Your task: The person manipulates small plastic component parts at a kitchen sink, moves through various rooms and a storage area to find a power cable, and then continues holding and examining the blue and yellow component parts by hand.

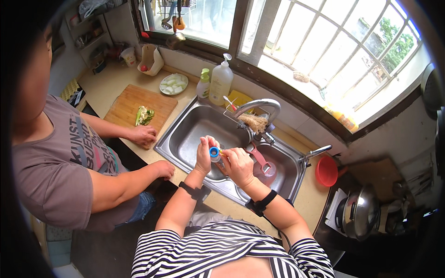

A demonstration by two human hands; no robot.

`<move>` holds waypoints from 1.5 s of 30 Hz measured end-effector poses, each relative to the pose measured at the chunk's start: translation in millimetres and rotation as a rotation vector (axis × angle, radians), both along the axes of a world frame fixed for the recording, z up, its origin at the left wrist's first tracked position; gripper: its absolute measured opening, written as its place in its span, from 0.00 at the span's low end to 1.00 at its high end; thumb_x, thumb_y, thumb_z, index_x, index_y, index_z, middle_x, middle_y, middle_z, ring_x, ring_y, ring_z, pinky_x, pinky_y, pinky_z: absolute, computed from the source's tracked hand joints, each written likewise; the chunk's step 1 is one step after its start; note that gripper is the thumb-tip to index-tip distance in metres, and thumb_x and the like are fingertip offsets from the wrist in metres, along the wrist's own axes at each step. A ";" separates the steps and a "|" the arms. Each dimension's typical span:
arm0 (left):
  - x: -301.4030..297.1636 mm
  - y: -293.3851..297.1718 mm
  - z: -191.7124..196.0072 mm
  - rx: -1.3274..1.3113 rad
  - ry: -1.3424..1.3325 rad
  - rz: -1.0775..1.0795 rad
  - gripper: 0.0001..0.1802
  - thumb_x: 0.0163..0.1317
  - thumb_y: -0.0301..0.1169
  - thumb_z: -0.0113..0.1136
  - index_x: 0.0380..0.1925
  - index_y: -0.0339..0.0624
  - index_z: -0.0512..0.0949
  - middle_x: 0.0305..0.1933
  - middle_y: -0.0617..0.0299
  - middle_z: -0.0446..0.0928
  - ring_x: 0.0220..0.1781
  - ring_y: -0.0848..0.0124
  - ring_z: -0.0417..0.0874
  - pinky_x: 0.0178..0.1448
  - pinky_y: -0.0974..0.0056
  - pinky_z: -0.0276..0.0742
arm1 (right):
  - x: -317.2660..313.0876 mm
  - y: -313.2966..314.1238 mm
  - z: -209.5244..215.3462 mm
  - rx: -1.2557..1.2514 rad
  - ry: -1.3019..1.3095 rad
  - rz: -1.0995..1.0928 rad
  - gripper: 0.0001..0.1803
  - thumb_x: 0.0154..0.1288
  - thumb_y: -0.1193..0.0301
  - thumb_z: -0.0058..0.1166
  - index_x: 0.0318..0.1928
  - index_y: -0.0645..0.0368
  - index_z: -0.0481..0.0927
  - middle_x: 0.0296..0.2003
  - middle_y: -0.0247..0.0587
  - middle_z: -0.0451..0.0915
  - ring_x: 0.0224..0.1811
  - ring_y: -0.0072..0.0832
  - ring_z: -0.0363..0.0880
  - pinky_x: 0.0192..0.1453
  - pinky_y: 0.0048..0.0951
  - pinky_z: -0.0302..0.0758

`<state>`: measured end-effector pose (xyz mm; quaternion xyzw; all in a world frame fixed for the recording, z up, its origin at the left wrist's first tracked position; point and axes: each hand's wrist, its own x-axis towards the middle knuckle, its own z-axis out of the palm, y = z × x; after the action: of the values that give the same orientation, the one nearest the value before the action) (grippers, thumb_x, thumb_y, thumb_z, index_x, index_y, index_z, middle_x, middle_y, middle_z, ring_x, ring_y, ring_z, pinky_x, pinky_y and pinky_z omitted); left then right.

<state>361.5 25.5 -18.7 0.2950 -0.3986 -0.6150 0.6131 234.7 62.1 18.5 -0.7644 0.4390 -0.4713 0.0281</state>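
**Asker:** Blue — is that the colour of the thing being held?

**Describer:** Yes, a blue-capped small bottle point(214, 153), with its blue ring-shaped top facing the camera. The left hand point(204, 156) grasps it from the left, fingers curled round its body. The right hand point(238, 164) is closed just beside it, fingertips touching the bottle's right side and pinching something thin; I cannot tell what. Both hands are raised over the stainless steel sink point(187, 134), above the divider between its two basins. Each wrist wears a black band.

**Asker:** What surrounds the hands?

**Describer:** Directly beyond them a curved chrome tap point(259, 105) arches over the sink, with a straw-coloured scrubbing brush point(254, 123) hanging at its base. The right basin holds a pink scoop-like utensil point(262, 163), partly hidden behind the right hand. On the ledge behind the sink stand a clear pump bottle point(221, 80) and a smaller green-topped bottle point(203, 84). A red bowl point(327, 171) sits on the counter to the right.

**Asker:** Is anyone else there?

**Describer:** Another person stands at the left in a grey-brown shirt, one hand point(143, 135) resting on a wooden chopping board point(137, 109) near chopped green vegetables point(144, 116), the other point(163, 168) on the counter edge, near the sink. A plate of pale slices point(174, 84) lies beyond the board.
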 end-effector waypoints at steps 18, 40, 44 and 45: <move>58.4 -38.0 3.1 -0.043 -0.067 0.068 0.29 0.63 0.56 0.29 0.21 0.43 0.63 0.23 0.63 0.65 0.27 0.75 0.66 0.34 0.72 0.64 | 58.2 -43.2 -0.5 1.079 -0.932 0.195 0.12 0.55 0.68 0.56 0.35 0.61 0.72 0.30 0.29 0.74 0.28 0.13 0.70 0.28 0.13 0.65; 82.8 -54.7 -15.9 -0.043 -0.253 -0.137 0.15 0.60 0.31 0.51 0.46 0.39 0.69 0.43 0.63 0.72 0.43 0.78 0.71 0.47 0.72 0.68 | 63.1 -87.4 13.8 0.241 0.007 0.032 0.05 0.47 0.73 0.57 0.29 0.57 0.79 0.24 0.36 0.72 0.27 0.30 0.74 0.30 0.25 0.70; 85.4 -56.7 -20.8 -0.182 -0.507 0.066 0.14 0.56 0.28 0.54 0.43 0.39 0.71 0.40 0.59 0.73 0.42 0.71 0.74 0.47 0.68 0.70 | 65.0 -94.9 7.9 0.425 -0.057 0.024 0.07 0.47 0.69 0.56 0.28 0.58 0.79 0.25 0.37 0.73 0.29 0.34 0.74 0.32 0.29 0.70; 86.1 -55.5 -14.6 -0.181 -0.506 0.069 0.14 0.56 0.28 0.54 0.43 0.39 0.71 0.40 0.59 0.73 0.42 0.71 0.74 0.47 0.68 0.70 | 63.2 -98.3 6.3 0.562 -0.138 0.053 0.07 0.47 0.69 0.56 0.27 0.59 0.79 0.25 0.38 0.73 0.29 0.34 0.74 0.32 0.29 0.70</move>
<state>447.5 -30.0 -33.3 0.3967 -0.5820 -0.4624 0.5386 297.9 -36.2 24.7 -0.7040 0.5293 -0.3812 0.2810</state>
